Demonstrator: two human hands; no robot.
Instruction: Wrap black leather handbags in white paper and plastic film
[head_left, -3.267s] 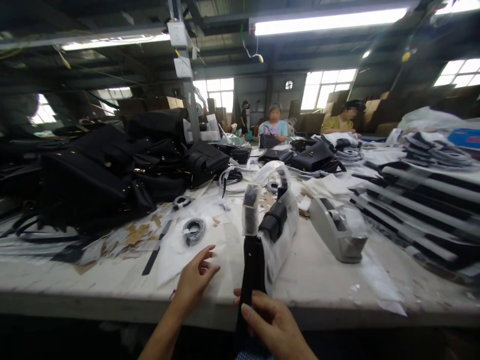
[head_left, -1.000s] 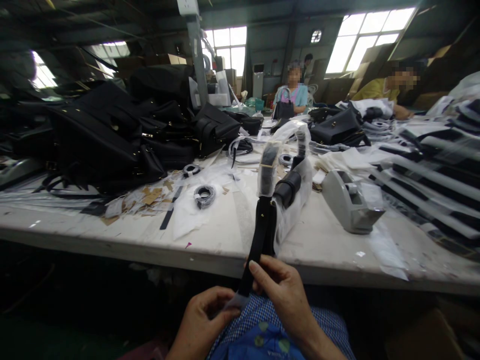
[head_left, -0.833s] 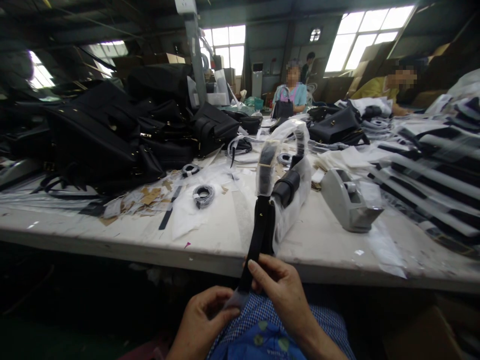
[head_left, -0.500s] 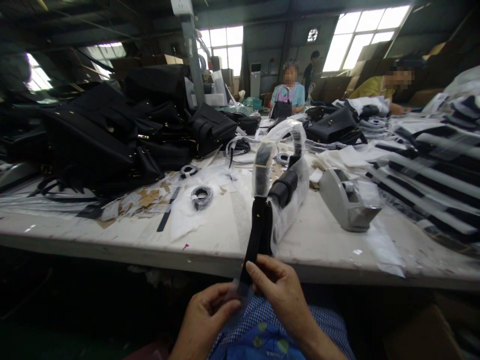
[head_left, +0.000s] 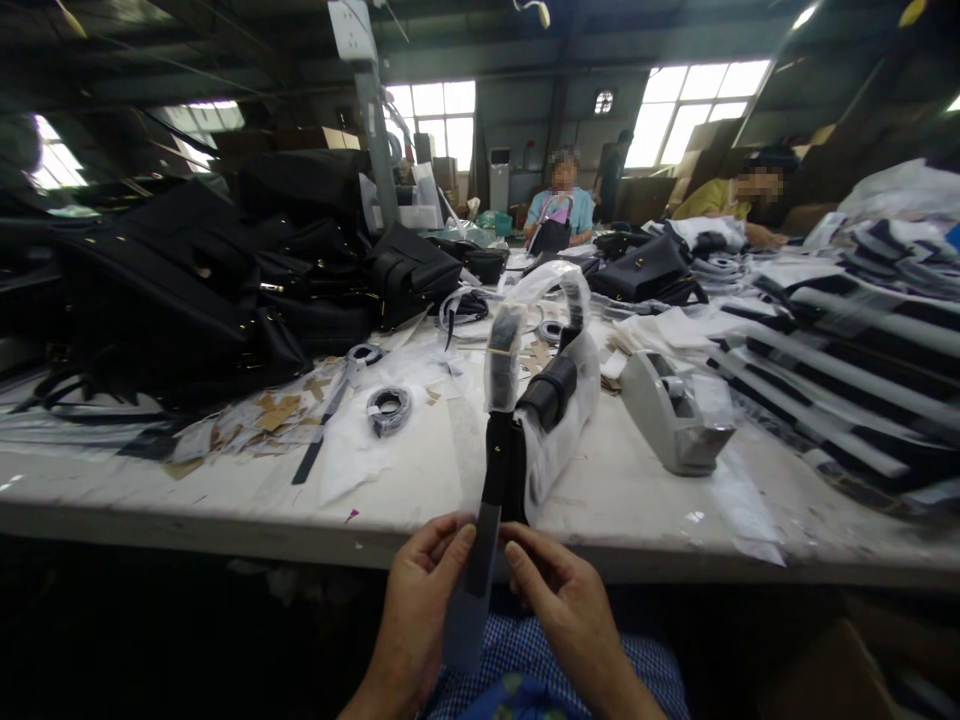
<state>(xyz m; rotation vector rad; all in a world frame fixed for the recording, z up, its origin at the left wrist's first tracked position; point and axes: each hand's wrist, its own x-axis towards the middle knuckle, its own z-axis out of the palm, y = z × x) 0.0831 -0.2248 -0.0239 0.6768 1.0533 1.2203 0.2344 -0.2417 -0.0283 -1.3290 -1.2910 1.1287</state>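
Black handbag, partly wrapped, stood in a windowed factory hall, at the front of a pale worktable. One tape dispenser sat to the right. The left hand pinched translucent film over the bag's strap; the right hand, loosely curled, reached the strap's edge, its grip unclear. Two wrapped coils lay leftward.

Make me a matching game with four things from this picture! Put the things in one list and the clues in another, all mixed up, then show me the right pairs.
Things:
1. tape dispenser
2. black strap
3. nearest coil
4. black bags

Clues:
A. ring-shaped, lying on white sheeting
B. piled up at the left of the table
C. grey, standing on the right
D. between the left hand and the right hand

Pairs: 1-C, 2-D, 3-A, 4-B
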